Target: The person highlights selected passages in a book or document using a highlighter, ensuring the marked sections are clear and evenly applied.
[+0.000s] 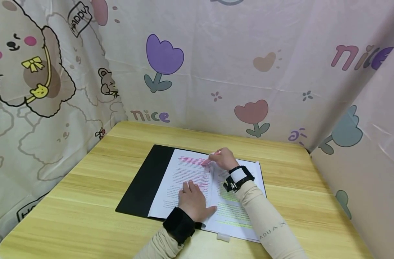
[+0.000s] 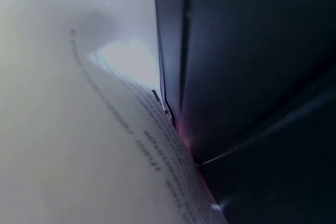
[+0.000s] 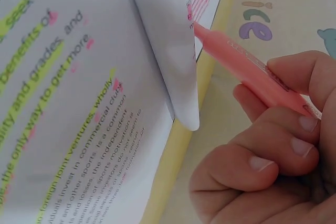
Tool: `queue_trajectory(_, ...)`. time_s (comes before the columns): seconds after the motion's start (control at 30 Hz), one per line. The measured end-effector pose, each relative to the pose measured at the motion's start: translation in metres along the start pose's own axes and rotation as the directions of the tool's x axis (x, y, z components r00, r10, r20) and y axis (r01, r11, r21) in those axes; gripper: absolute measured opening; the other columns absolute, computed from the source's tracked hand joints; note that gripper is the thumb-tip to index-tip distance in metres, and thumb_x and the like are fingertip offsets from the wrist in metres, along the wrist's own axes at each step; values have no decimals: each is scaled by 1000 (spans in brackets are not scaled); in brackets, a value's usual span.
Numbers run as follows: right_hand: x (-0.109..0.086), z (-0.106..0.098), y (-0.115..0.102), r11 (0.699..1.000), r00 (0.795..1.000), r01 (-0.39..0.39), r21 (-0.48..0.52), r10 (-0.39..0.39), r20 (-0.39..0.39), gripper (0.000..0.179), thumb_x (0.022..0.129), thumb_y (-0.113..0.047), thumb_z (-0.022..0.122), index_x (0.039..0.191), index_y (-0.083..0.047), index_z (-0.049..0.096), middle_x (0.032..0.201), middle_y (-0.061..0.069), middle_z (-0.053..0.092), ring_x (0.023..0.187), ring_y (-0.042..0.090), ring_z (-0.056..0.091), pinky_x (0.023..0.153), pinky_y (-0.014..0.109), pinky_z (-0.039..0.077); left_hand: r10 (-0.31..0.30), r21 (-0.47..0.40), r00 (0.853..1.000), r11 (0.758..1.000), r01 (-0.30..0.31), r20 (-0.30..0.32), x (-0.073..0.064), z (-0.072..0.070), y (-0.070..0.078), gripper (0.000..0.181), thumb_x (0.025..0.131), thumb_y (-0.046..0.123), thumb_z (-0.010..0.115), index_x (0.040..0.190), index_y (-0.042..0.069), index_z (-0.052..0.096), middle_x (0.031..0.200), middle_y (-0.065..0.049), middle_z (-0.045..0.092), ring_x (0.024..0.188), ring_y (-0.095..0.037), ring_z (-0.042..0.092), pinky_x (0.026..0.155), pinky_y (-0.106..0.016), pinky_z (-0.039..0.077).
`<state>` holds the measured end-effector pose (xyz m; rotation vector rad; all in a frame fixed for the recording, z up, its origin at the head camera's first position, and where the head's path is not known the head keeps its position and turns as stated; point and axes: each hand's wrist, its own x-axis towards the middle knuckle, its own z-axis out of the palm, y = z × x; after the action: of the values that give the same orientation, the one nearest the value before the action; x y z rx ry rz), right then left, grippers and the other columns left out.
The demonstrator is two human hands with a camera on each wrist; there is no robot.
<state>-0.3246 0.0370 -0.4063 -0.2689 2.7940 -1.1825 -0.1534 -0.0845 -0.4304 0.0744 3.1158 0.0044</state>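
My right hand (image 1: 225,159) pinches a pink highlighter (image 3: 252,72) between thumb and fingers, with the other fingers curled below. Its tip is at the upper inner part of the left printed page (image 1: 182,172), by the fold, where pink lines run across the text. The left hand (image 1: 192,201) rests with spread fingers on the lower part of that page, thumb over the fold. Yellow and a few pink marks cover lines of the right page (image 3: 68,108). The pages lie in an open black folder (image 1: 145,180). A blurred page close up and a dark surface fill the left wrist view.
The wooden table (image 1: 86,194) extends around the folder. A small whitish piece (image 1: 223,237) lies at the folder's near edge. Printed curtains (image 1: 200,72) stand behind the table and at both sides. Both wrists wear black bands.
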Motion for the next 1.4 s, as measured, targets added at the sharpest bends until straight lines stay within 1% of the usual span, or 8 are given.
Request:
queue_trajectory(0.17, -2, -1, -3, 999, 999, 34, -30, -34, 5, 28, 89, -21, 72, 73, 1, 69, 62, -5, 50, 59, 12, 43, 56, 26, 35, 0, 1, 1000, 1000, 0, -7, 0, -1, 1, 104, 83, 81, 59, 141, -6, 59, 146, -30, 51, 135, -46, 48, 104, -52, 46)
queue_trajectory(0.43, -5, -5, -7, 999, 1000, 7, -44, -6, 18, 31, 92, -21, 71, 77, 7, 68, 60, -4, 47, 56, 12, 39, 55, 27, 33, 3, 9, 1000, 1000, -4, 8, 1, 0, 3, 105, 83, 82, 59, 142, -5, 58, 149, -29, 50, 137, -46, 47, 105, -52, 46)
queue_trajectory(0.77, -10, -13, -16, 993, 1000, 30, -112, -30, 2, 46, 89, -17, 74, 50, -12, 50, 50, -7, 38, 49, 10, 32, 50, 27, 27, -6, 27, 1000, 1000, 5, 20, 3, -1, 4, 106, 82, 83, 58, 144, -4, 57, 149, -27, 50, 138, -44, 48, 105, -50, 46)
queue_trajectory(0.93, -12, -14, -21, 988, 1000, -2, -152, -1, -16, 41, 88, -15, 75, 51, -7, 59, 50, -3, 50, 48, 10, 31, 49, 27, 26, -17, 16, 1000, 1000, 17, 13, 3, 0, 3, 105, 82, 82, 60, 143, -4, 58, 149, -27, 50, 138, -44, 47, 105, -51, 45)
queue_trajectory(1.1, -10, -8, -22, 986, 999, 38, -161, -42, -26, 40, 87, -17, 75, 52, -5, 59, 48, -6, 39, 45, 9, 29, 47, 26, 24, -3, -13, 1000, 1000, 3, -4, 1, 2, 1, 105, 82, 81, 62, 140, -6, 59, 147, -29, 51, 136, -44, 49, 104, -52, 46)
queue_trajectory(1.17, -7, -3, -21, 990, 996, 77, -120, -81, -30, 40, 88, -18, 73, 52, -6, 60, 48, -6, 38, 45, 9, 28, 47, 26, 24, 2, -17, 1000, 1000, -2, -13, 0, 3, 0, 105, 82, 80, 62, 139, -7, 60, 146, -29, 52, 135, -45, 49, 103, -52, 46)
queue_trajectory(1.27, -1, 6, -20, 992, 992, 116, 48, -114, -44, 39, 90, -19, 70, 55, -4, 61, 56, 3, 62, 47, 9, 27, 49, 26, 23, 8, -17, 1000, 1000, -8, -20, 0, 4, 0, 104, 82, 80, 61, 139, -7, 60, 145, -29, 52, 134, -45, 49, 103, -52, 46)
queue_trajectory(1.4, 4, 22, -18, 945, 995, 90, 316, -76, -57, 43, 92, -20, 69, 54, -12, 52, 69, 7, 69, 50, 11, 28, 51, 27, 23, 12, -9, 999, 1000, -12, -37, -1, 3, 0, 104, 81, 80, 62, 139, -6, 60, 144, -28, 53, 133, -45, 50, 102, -51, 47)
